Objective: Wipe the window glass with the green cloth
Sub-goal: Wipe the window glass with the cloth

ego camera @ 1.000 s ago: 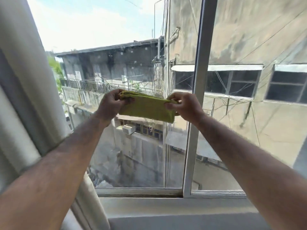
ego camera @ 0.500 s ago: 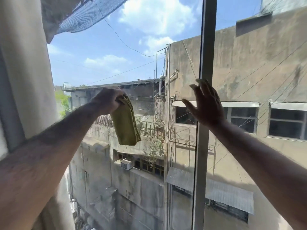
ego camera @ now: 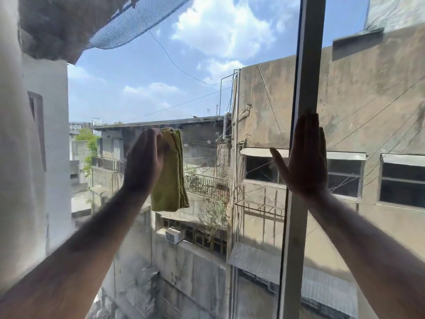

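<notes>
Left hand [ego camera: 143,163]: raised, fingers pressed against the upper part of the green cloth [ego camera: 170,178], pinning it to the window glass [ego camera: 207,65]. Green cloth: folded in several layers, hanging lengthwise below the hand, lower edge free, on the left pane, well left of the window frame [ego camera: 299,192]. Window frame: pale upright bar dividing left and right panes, running top to bottom. Right hand [ego camera: 307,157]: open and flat, fingers together and pointing up, thumb spread to the left, palm laid over the upright bar, holding nothing. Beyond the glass: weathered concrete buildings [ego camera: 368,100], cables, blue sky with clouds.
</notes>
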The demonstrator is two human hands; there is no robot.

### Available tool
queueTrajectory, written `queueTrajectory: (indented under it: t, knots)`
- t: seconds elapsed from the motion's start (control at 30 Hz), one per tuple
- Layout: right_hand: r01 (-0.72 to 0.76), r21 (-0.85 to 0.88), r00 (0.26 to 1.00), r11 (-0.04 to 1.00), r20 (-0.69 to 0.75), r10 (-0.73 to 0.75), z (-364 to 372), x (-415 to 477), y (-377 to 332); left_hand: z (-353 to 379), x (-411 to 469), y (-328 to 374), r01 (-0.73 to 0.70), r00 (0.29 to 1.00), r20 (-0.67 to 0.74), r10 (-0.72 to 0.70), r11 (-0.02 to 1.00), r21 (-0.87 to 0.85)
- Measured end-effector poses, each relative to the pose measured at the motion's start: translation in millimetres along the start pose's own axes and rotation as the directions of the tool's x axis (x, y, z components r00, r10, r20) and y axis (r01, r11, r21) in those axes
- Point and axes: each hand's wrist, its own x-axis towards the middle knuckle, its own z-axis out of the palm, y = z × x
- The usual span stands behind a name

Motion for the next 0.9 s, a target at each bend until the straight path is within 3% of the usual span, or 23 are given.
queueTrajectory:
  t: [0.1,0.2,0.37,0.47,0.57,0.67,0.73,0.8,0.9]
  knots:
    - [0.012,0.022,0.999,1.0,-0.037,-0.011,6.2,-0.3,4.6,27.6,-46.6,5.6,0.0,1.0,-0.007,0.001,0.997,0.075]
    - [0.015,0.026,0.998,1.0,-0.057,-0.013,10.3,-0.6,6.2,47.3,-83.0,16.2,-0.006,0.998,0.066,0.004,0.999,0.032]
    - [0.013,0.009,0.998,1.0,-0.06,-0.013,10.7,0.5,5.1,67.1,-22.4,58.0,0.091,0.996,-0.006,-0.092,0.992,-0.084]
    - [0.011,0.012,0.999,1.0,-0.051,-0.01,9.2,1.1,4.0,83.2,26.3,108.7,-0.04,0.999,-0.033,0.038,0.998,-0.046]
    - [0.01,0.009,0.998,1.0,-0.054,-0.01,8.9,0.7,3.9,103.8,10.0,150.4,-0.231,0.973,-0.015,0.231,0.973,-0.003]
    - [0.007,-0.007,0.999,1.0,-0.053,-0.007,8.3,0.1,4.3,106.0,-40.3,137.9,-0.398,0.915,0.07,0.397,0.918,0.003]
    - [0.009,-0.008,0.999,1.0,-0.054,-0.009,9.5,0.0,4.8,96.1,-59.7,105.2,-0.44,0.896,0.097,0.434,0.897,0.053]
    - [0.005,0.007,0.998,1.0,-0.057,-0.005,10.0,0.4,5.5,81.3,-57.7,68.4,-0.347,0.938,0.072,0.34,0.929,0.13]
    - [0.012,0.015,0.998,1.0,-0.067,-0.011,11.0,-0.2,4.4,63.8,-16.8,37.1,0.034,0.998,-0.063,-0.023,0.984,0.174]
